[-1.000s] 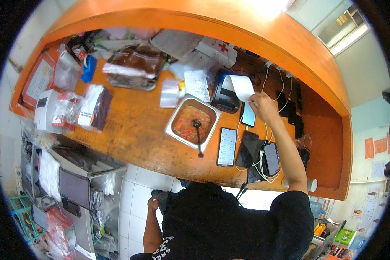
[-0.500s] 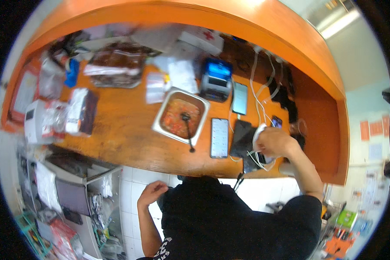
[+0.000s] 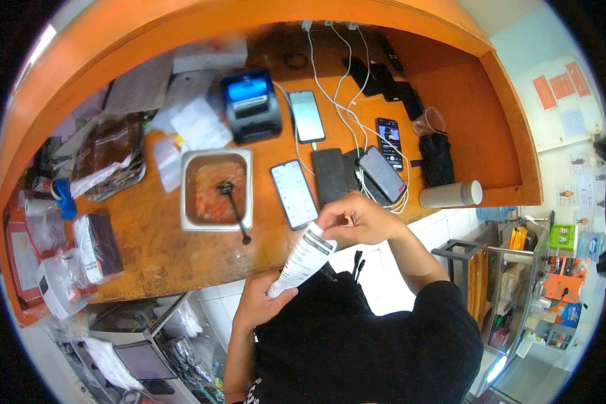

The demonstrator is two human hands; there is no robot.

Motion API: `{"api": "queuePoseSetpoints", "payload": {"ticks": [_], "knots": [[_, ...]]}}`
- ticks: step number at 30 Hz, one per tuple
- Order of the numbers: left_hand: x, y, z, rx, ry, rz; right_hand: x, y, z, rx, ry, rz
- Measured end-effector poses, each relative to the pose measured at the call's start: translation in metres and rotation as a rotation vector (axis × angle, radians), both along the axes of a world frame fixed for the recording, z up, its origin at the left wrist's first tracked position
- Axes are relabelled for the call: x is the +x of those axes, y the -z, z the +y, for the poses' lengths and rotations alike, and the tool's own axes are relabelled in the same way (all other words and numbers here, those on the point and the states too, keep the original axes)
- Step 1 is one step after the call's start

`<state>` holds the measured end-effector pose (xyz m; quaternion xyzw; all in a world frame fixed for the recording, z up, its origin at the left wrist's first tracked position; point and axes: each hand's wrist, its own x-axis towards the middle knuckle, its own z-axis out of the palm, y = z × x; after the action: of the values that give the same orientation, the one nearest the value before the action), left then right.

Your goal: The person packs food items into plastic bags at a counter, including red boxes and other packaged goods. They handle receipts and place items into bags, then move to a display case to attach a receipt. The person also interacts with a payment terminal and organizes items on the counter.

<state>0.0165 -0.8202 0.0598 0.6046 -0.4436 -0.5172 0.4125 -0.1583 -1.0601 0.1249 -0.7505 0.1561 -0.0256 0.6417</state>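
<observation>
left hand [image 3: 261, 304] + right hand [image 3: 357, 219] | fingers pinch paper slip [image 3: 303, 259] | above counter edge [image 3: 182, 269]

Both forearms come up from the lower edge, bent toward the chest. The right hand [image 3: 357, 219] sits higher, fingers curled and pinched shut; the left hand [image 3: 261, 301] below it grips likewise.

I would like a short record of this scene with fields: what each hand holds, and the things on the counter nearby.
left hand: holds the lower end of a paper slip
right hand: pinches the upper end of the same slip
counter: orange wood
metal tray: reddish food, dark spoon inside
small printer: black, blue top
phones: several, some on white cables
grey cylinder: lies on its side
</observation>
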Motion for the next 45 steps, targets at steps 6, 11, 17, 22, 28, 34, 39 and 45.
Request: {"api": "queuePoseSetpoints", "payload": {"ticks": [6,11,17,22,28,34,39,45], "knots": [[0.002,0.005,0.005,0.118,0.035,-0.332,-0.08,0.085,-0.084,-0.819,0.507,0.572],[0.018,0.016,0.024,0.178,-0.066,-0.201,-0.126,0.129,-0.113,-0.887,0.613,0.67],[0.023,0.033,0.027,0.241,-0.087,-0.118,-0.099,0.147,-0.107,-0.933,0.51,0.631],[0.023,0.032,0.025,0.232,-0.066,-0.162,-0.113,0.135,-0.109,-0.959,0.519,0.77],[0.021,0.035,0.026,0.234,-0.126,-0.108,-0.158,0.134,-0.101,-0.871,0.702,0.724],[0.02,0.042,0.021,0.15,-0.104,-0.053,-0.158,0.145,-0.092,-0.801,0.741,0.672],[0.025,0.034,0.018,0.106,-0.095,-0.066,-0.151,0.154,-0.094,-0.862,0.652,0.591],[0.029,0.014,0.025,0.033,-0.23,0.018,-0.135,0.142,-0.1,-0.802,0.843,0.458]]}}
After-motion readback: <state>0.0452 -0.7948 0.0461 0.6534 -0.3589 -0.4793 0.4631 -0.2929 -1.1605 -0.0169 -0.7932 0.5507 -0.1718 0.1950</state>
